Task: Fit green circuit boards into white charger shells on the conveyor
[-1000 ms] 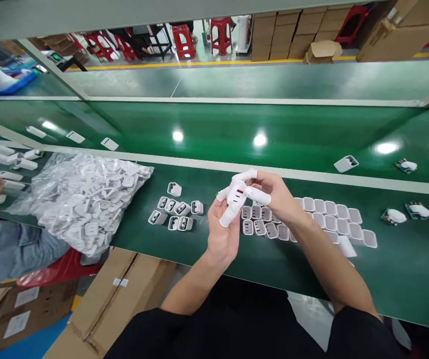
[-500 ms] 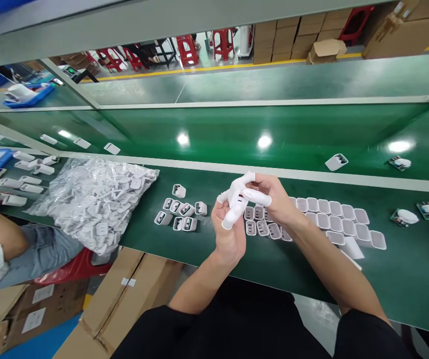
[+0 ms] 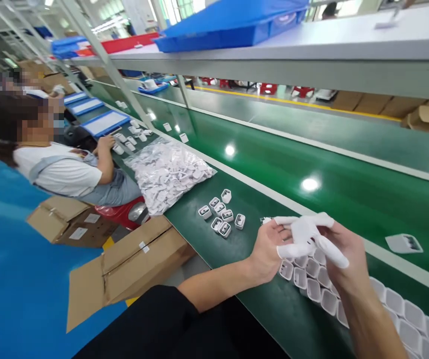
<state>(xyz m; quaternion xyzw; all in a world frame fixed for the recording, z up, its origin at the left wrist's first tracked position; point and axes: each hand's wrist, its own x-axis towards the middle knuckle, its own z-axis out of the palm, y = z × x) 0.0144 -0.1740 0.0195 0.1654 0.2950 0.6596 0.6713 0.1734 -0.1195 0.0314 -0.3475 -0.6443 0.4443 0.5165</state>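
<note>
Both my left hand (image 3: 266, 251) and right hand (image 3: 350, 254) grip a white casing (image 3: 303, 232); finger covers (image 3: 333, 252), if slick, could drop it onto near-right shells (image 3: 313, 289).

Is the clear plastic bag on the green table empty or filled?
Filled: many small white pieces show through the clear plastic bag, which bulges with them. Whether it is completely full, I cannot tell.

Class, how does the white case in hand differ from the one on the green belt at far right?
The held case is between the left hand and right hand; the belt case lies untouched. Fingers partly cover the held case; the belt case shows its open end. Both are white.
</note>
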